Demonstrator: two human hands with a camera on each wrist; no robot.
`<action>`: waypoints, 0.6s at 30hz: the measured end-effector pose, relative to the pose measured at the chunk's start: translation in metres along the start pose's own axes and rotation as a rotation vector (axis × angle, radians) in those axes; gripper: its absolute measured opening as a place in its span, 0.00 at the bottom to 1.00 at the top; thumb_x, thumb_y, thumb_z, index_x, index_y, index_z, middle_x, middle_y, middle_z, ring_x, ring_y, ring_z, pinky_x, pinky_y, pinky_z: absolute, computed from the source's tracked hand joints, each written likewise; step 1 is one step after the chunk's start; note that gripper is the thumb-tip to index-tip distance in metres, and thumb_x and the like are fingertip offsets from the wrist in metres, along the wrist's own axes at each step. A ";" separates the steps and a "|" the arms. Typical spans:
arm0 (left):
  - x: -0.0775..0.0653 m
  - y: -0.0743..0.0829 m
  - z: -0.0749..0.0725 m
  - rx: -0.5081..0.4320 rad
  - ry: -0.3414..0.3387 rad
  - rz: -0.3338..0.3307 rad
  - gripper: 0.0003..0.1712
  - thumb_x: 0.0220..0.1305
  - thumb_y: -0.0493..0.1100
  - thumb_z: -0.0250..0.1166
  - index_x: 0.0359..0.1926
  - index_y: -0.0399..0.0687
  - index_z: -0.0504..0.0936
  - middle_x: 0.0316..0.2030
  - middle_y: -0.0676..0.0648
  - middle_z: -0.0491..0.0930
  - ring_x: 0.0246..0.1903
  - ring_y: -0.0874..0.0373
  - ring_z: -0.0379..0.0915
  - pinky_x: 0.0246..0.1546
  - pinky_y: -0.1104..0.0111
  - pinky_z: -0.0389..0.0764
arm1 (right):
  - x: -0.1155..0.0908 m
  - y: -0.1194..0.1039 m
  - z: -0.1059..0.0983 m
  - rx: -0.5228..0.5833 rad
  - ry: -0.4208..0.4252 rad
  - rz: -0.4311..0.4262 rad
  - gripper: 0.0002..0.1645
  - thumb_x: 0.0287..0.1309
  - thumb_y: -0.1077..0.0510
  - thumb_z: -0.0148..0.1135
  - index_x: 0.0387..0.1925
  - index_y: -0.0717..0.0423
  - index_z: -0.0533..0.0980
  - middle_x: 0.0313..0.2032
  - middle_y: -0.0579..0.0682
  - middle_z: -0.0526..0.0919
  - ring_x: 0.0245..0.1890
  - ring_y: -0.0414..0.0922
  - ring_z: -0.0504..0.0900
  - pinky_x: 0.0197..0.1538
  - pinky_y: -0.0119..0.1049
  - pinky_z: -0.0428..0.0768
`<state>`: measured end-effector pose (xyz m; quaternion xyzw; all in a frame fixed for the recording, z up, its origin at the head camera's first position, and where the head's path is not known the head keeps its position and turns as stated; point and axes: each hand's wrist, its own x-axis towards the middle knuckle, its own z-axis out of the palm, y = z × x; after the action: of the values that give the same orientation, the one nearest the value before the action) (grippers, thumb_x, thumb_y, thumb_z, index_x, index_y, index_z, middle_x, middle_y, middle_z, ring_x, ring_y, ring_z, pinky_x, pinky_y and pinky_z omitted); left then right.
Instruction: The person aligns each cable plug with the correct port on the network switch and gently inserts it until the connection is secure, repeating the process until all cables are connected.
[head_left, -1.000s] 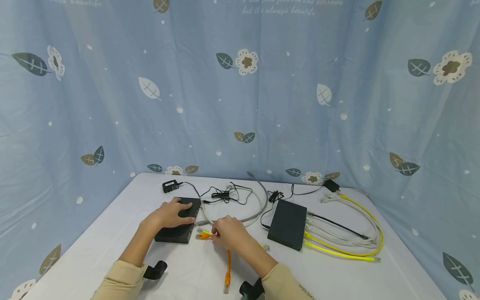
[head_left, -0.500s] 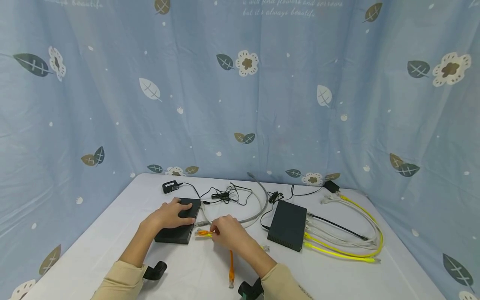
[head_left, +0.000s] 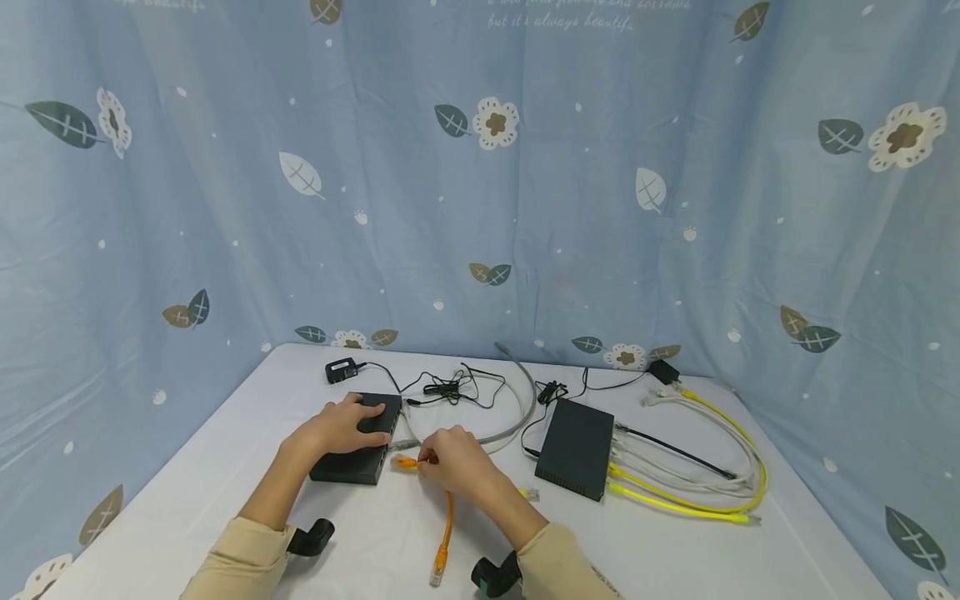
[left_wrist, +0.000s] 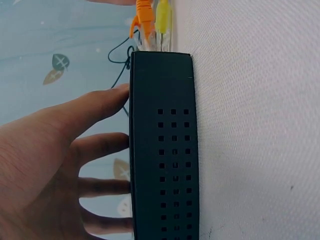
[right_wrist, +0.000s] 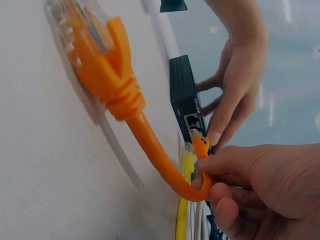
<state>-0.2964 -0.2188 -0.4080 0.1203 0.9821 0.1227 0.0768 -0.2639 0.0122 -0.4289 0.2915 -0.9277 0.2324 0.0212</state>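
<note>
My left hand [head_left: 339, 429] rests on top of a black network switch [head_left: 352, 472], fingers spread and nearly straight, fingertips against its upper face in the left wrist view. The switch lies flat at the left of the table. With thumb and fingers my right hand [head_left: 459, 458] pinches a short orange Ethernet cable [right_wrist: 155, 155] close behind one plug. That plug [right_wrist: 200, 145] points at the switch's ported side and overlaps a port opening in the right wrist view. The cable's other plug [head_left: 438, 568] hangs toward the near edge. Beside the pinched plug sits a yellow cable plug [left_wrist: 163, 17].
A second black box [head_left: 576, 450] stands to the right, with yellow cables [head_left: 682, 504], white cables and a black one at its side. Behind the hands lie a grey cable [head_left: 525, 417], a bundled black power cord [head_left: 446, 390] and a power adapter [head_left: 342, 370].
The orange cable's free plug swings slightly right, then left toward the switch. My right hand shifts a little left with the pinched end. The left hand and the switch stay put.
</note>
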 end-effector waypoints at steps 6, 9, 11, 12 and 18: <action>-0.001 0.001 -0.001 0.008 0.004 0.009 0.41 0.60 0.66 0.64 0.68 0.49 0.72 0.67 0.25 0.61 0.59 0.17 0.60 0.50 0.31 0.70 | 0.002 -0.003 0.002 0.022 -0.025 0.019 0.04 0.57 0.56 0.68 0.28 0.50 0.86 0.18 0.36 0.78 0.15 0.32 0.69 0.20 0.23 0.69; 0.000 0.001 -0.001 0.008 0.003 0.003 0.41 0.61 0.65 0.64 0.69 0.50 0.71 0.67 0.25 0.60 0.60 0.16 0.60 0.51 0.31 0.70 | 0.003 -0.005 0.003 0.034 -0.030 0.036 0.05 0.57 0.56 0.69 0.28 0.50 0.86 0.17 0.36 0.77 0.14 0.32 0.70 0.19 0.24 0.69; 0.000 0.001 -0.001 0.010 0.002 -0.001 0.41 0.61 0.65 0.64 0.69 0.50 0.71 0.67 0.25 0.60 0.60 0.16 0.59 0.51 0.31 0.70 | 0.004 -0.005 0.004 0.040 -0.025 0.039 0.04 0.57 0.56 0.69 0.28 0.50 0.86 0.16 0.37 0.77 0.13 0.32 0.70 0.18 0.24 0.69; 0.000 0.002 -0.002 0.010 0.002 -0.002 0.41 0.61 0.66 0.64 0.69 0.50 0.71 0.68 0.25 0.60 0.60 0.16 0.59 0.51 0.31 0.70 | 0.004 -0.005 0.005 0.044 -0.023 0.041 0.04 0.57 0.57 0.69 0.28 0.50 0.86 0.16 0.37 0.77 0.13 0.32 0.70 0.18 0.24 0.70; 0.000 0.003 -0.001 0.017 0.004 -0.003 0.41 0.60 0.66 0.64 0.68 0.50 0.72 0.67 0.25 0.60 0.59 0.17 0.61 0.50 0.32 0.71 | 0.006 -0.005 0.006 0.055 -0.017 0.033 0.04 0.56 0.57 0.68 0.27 0.50 0.86 0.16 0.36 0.77 0.13 0.32 0.70 0.18 0.23 0.69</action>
<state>-0.2957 -0.2169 -0.4059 0.1193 0.9835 0.1144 0.0739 -0.2660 0.0027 -0.4311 0.2785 -0.9257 0.2559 0.0015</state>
